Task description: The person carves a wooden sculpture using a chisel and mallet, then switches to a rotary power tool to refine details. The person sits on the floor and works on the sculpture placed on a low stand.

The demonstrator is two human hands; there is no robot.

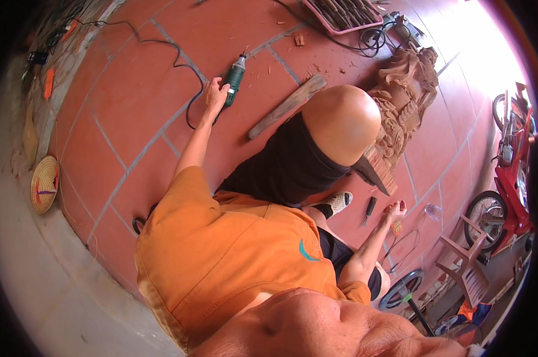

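Observation:
My left hand [215, 95] is at the side of a green handheld power grinder [235, 81], its fingers apart and touching or almost touching the body. The grinder lies on the red tiles with its metal nose pointing away from me, and a dark cord trails from its rear. Low on the right, my right hand [395, 211] hovers or rests near the floor with loosely bent fingers and nothing visible in them. Close by are a black-handled tool [370, 206] and a small yellowish block [397, 227]. A carved wooden sculpture [403, 89] lies beyond my raised knee, partly hidden by it.
A wooden bar [287, 107] lies left of my knee, among wood chips. Farther off stands a pink tray [370, 21] of carving tools. The black cord [161, 43] crosses the tiles. At right are a plastic chair [464, 262] and red motorbike [510, 193]; a straw hat [44, 184] is left.

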